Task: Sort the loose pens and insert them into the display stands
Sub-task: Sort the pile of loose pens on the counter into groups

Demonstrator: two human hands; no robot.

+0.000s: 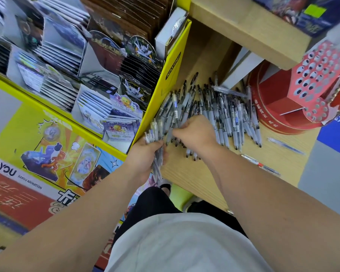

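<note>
A big yellow card rack (171, 75) fills the side from 9 to 11 o'clock. A wooden shelf (204, 173) runs from the middle out to 3 o'clock. On it, at 2 o'clock, stands a red display stand (320, 75) full of little holes. A pile of pens (230, 114) lies on the shelf at the stand's 9 o'clock. The left hand (143, 156) grips a bunch of pens (155, 132). The right hand (196, 132) pinches pens at the pile's near edge. Two loose pens (285, 145) lie at its 3 o'clock.
</note>
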